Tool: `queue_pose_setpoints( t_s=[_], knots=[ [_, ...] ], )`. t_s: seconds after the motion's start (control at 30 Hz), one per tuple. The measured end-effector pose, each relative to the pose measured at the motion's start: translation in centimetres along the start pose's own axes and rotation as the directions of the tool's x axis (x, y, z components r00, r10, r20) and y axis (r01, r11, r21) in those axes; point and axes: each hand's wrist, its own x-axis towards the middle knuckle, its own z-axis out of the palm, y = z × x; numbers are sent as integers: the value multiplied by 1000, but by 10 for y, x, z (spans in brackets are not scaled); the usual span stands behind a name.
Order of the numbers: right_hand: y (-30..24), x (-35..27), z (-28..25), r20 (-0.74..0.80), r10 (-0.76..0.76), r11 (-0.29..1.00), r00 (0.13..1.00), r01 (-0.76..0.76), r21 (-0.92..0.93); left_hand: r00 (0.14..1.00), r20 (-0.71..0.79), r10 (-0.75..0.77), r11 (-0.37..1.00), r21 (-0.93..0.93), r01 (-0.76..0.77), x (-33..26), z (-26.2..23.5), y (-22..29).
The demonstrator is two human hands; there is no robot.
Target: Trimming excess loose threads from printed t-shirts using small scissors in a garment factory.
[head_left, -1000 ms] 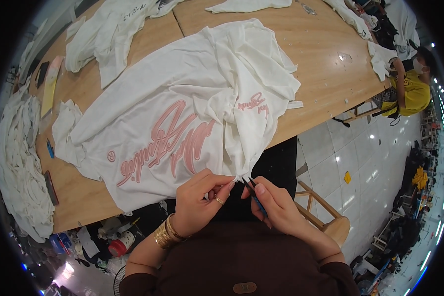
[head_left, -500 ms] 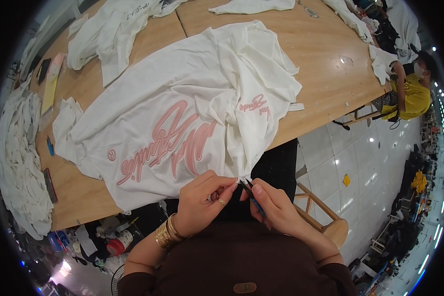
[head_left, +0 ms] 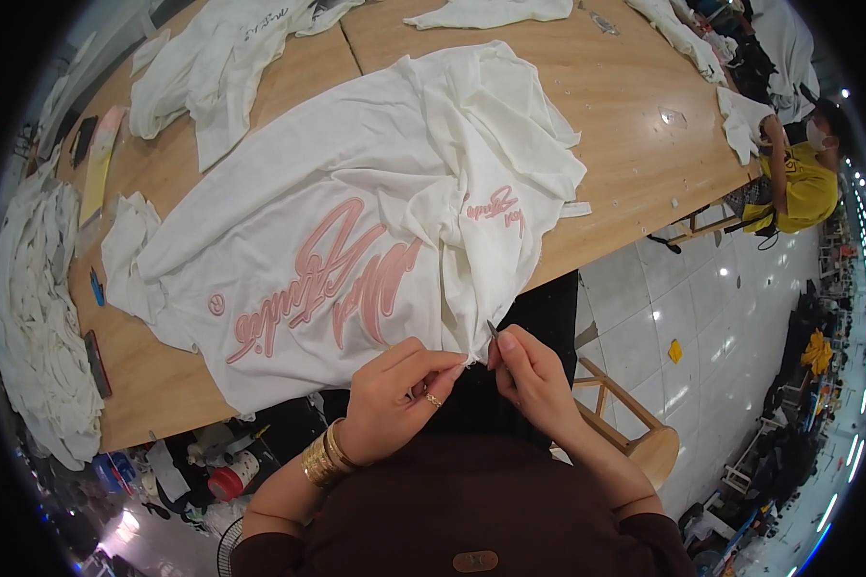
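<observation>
A white garment with pink lettering [head_left: 308, 250] spreads over the wooden table, one edge hanging past the front toward me. My left hand [head_left: 401, 389], with gold bangles and rings, is closed and pinches that edge between thumb and fingertips. In my right hand [head_left: 529, 377] is a small pair of thread snips [head_left: 492, 330]; the fingers are closed around it and only its dark tip shows, pointing up and away from me. The snips lie just right of the pinched edge, beside the cloth. Most of the tool is hidden in my palm.
More white garments lie on the table [head_left: 616, 125], with a large pile [head_left: 43, 308] along the left. A wooden stool [head_left: 645, 447] stands at my right. Another person in yellow [head_left: 806, 188] sits at the table's far right. A red-and-white container [head_left: 233, 476] is below, left.
My right hand has turned and shifted slightly right and up, so the snips' tip points upward and the blue handle is hidden. My left hand keeps its pinch, slightly lower.
</observation>
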Motion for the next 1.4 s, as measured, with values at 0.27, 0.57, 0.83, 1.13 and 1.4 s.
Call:
queue_pose_setpoints(
  t_s=[0.27, 0.57, 0.83, 1.13, 1.4],
  knots=[
    [-25, -18, 0, 171, 101, 994, 980, -95, -46, 998, -12, -64, 998, -8, 64, -1, -1, 0],
    [-26, -22, 1, 183, 134, 991, 974, -127, -45, 998, -13, -68, 998, -6, 68, -2, 0, 1],
    [-24, -21, 2, 167, 119, 993, 979, -114, -45, 999, -18, -50, 999, -3, 50, -2, 2, 1],
    [-14, -13, 3, 88, 112, 992, 990, -107, -63, 999, -3, -47, 999, -13, 47, -5, 1, -1],
    [-23, -22, 0, 197, 139, 990, 971, -137, -24, 999, -13, -53, 999, -13, 53, -4, 0, -1]
  ],
)
